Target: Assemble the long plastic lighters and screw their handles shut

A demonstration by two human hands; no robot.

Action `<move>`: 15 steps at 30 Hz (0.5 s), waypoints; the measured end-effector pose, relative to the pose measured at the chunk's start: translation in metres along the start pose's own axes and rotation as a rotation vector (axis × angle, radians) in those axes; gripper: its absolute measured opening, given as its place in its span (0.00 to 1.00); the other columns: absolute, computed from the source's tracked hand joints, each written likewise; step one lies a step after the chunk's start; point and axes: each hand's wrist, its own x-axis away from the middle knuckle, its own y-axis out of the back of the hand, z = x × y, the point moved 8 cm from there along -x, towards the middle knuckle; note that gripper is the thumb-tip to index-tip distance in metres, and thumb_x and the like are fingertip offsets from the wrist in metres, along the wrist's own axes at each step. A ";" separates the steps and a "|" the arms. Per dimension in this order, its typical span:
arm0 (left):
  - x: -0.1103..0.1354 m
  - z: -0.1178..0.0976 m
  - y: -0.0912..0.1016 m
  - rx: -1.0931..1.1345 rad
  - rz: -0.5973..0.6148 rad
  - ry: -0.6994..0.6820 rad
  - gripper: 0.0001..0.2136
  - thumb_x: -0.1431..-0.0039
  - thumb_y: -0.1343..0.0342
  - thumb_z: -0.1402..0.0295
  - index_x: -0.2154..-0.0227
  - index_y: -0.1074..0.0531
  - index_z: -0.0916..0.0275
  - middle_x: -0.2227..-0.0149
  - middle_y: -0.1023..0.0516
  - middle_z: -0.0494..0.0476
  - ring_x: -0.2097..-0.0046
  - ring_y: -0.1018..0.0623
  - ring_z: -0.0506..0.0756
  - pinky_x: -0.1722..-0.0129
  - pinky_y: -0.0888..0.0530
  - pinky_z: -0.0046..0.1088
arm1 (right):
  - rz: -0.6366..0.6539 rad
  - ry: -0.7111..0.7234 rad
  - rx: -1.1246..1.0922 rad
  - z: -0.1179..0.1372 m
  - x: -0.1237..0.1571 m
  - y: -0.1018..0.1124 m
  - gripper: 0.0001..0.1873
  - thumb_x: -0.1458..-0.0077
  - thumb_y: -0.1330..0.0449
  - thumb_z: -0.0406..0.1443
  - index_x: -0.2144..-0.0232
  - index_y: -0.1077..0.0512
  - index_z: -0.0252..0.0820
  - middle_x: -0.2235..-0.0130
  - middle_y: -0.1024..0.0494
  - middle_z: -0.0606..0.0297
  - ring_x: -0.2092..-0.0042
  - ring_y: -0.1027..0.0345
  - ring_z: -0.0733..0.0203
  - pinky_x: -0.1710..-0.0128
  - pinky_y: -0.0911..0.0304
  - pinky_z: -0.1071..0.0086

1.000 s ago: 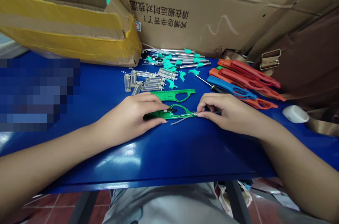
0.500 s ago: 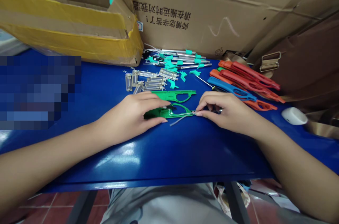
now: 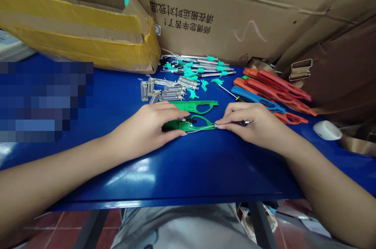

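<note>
My left hand (image 3: 157, 123) is closed around the wide end of a green lighter casing half (image 3: 188, 126), its thumb and fingers on the two long edges. Inside the casing lie a dark part and a thin pale tube (image 3: 202, 128) that runs along the lower edge of its loop-shaped opening. At the casing's narrow end, my right hand (image 3: 242, 119) pinches a slim metal rod (image 3: 245, 123), much of it hidden by the fingers. A second green casing half (image 3: 202, 106) lies just behind, partly covered by my left hand.
Behind my hands lie several clear fuel tanks (image 3: 173, 93) and metal rods with teal pieces (image 3: 202, 69). Red and orange casings (image 3: 276, 88) and a blue casing (image 3: 255, 98) are stacked right, by a screwdriver (image 3: 227, 91) and a white object (image 3: 327, 130). A yellow-taped carton (image 3: 96, 49) stands back left.
The pale tube's loose end, which stuck out past the casing toward me, now lies along the casing's lower edge. Both hands have stayed nearly in place.
</note>
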 end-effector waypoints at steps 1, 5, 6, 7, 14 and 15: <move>0.000 0.000 0.000 0.002 -0.001 0.003 0.16 0.38 0.36 0.66 0.49 0.23 0.65 0.56 0.17 0.58 0.54 0.19 0.58 0.52 0.22 0.34 | -0.003 -0.001 0.002 0.000 0.000 0.000 0.06 0.38 0.35 0.33 0.62 0.17 0.41 0.67 0.22 0.63 0.65 0.28 0.62 0.64 0.34 0.67; 0.000 0.001 0.000 0.003 -0.001 0.006 0.17 0.39 0.34 0.66 0.49 0.22 0.66 0.56 0.17 0.59 0.54 0.18 0.58 0.52 0.21 0.35 | -0.021 0.004 -0.020 0.001 -0.002 -0.004 0.07 0.38 0.35 0.33 0.61 0.16 0.40 0.66 0.23 0.62 0.65 0.28 0.63 0.65 0.34 0.68; 0.000 0.000 0.000 0.004 -0.001 0.003 0.17 0.39 0.34 0.66 0.49 0.22 0.66 0.56 0.17 0.59 0.54 0.18 0.58 0.52 0.21 0.35 | -0.020 0.006 -0.030 0.001 -0.002 -0.004 0.07 0.38 0.35 0.33 0.61 0.16 0.40 0.66 0.23 0.62 0.65 0.28 0.63 0.65 0.34 0.68; 0.000 0.001 0.000 0.003 -0.002 0.003 0.17 0.39 0.34 0.66 0.49 0.22 0.66 0.56 0.17 0.59 0.54 0.18 0.58 0.52 0.21 0.34 | -0.019 0.006 -0.036 0.001 -0.002 -0.005 0.07 0.38 0.35 0.33 0.61 0.16 0.39 0.66 0.23 0.62 0.65 0.28 0.63 0.65 0.34 0.68; -0.001 0.003 -0.001 0.006 0.008 0.008 0.16 0.39 0.35 0.66 0.49 0.22 0.65 0.55 0.17 0.59 0.54 0.18 0.58 0.52 0.21 0.35 | -0.032 -0.057 -0.022 -0.002 -0.002 -0.002 0.04 0.40 0.35 0.32 0.64 0.18 0.40 0.66 0.22 0.62 0.65 0.28 0.62 0.66 0.35 0.68; -0.001 0.003 -0.001 0.009 0.009 0.011 0.16 0.39 0.35 0.66 0.49 0.22 0.65 0.55 0.17 0.59 0.54 0.18 0.58 0.52 0.21 0.35 | -0.037 -0.062 -0.019 -0.002 -0.002 -0.002 0.04 0.40 0.35 0.32 0.65 0.19 0.39 0.66 0.22 0.62 0.65 0.28 0.62 0.67 0.35 0.68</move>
